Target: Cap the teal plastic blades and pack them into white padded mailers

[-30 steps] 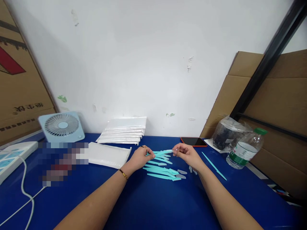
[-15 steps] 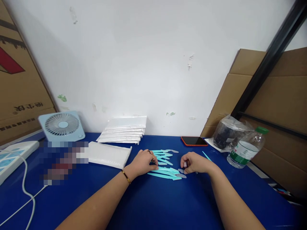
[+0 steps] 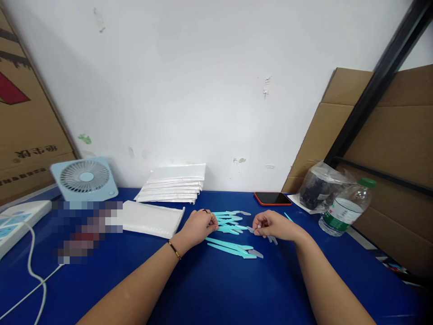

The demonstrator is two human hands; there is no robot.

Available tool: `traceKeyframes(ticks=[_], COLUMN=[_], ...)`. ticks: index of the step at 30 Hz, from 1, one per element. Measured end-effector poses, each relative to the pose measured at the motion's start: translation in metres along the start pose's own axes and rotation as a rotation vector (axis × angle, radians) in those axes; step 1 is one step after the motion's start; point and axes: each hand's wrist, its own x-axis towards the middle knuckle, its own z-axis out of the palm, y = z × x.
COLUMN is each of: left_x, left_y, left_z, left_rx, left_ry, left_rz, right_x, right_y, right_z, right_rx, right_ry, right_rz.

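Observation:
Several turquoise eyebrow razors with clear blade covers lie on the blue table. My left hand (image 3: 203, 224) pinches the handle end of one eyebrow razor (image 3: 241, 228), at the front of a loose pile (image 3: 227, 215). At its other end, the fingers of my right hand (image 3: 270, 225) are closed on the clear cover (image 3: 251, 229). Closer to me lie a few more razors (image 3: 230, 248), one with its cover pointing right. Some loose clear covers (image 3: 272, 239) show below my right hand. Beyond the right wrist, a turquoise tip (image 3: 288, 216) sticks out.
White padded envelopes (image 3: 172, 180) are stacked by the wall, with another envelope (image 3: 149, 219) before them. A blue fan (image 3: 84, 178) and power strip (image 3: 20, 216) stand left. A phone (image 3: 272, 198), a bagged cup (image 3: 316, 189) and a water bottle (image 3: 345, 210) are at right.
Both hands have come to one razor, now stretched between them just above the nearer group. The right hand has closed on its cover. Nearer razors now lie farther apart from the pile.

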Motion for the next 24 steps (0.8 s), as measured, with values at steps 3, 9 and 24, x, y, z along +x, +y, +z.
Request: traceKeyframes(ticks=[3, 9, 24], left_x=[0.0, -0.001, -0.001], left_y=[0.001, 0.001, 0.005], left_z=[0.0, -0.001, 0.004], left_rx=[-0.004, -0.024, -0.09], left_ry=[-0.007, 0.005, -0.015], left_rz=[0.006, 0.01, 0.038], right_x=[0.001, -0.002, 0.01], right_y=[-0.003, -0.008, -0.011], right_z=[0.002, 0.001, 0.018], right_rx=[0.036, 0.091, 0.033], right_ry=[0.008, 0.024, 0.02], right_rz=[-0.016, -0.033, -0.079])
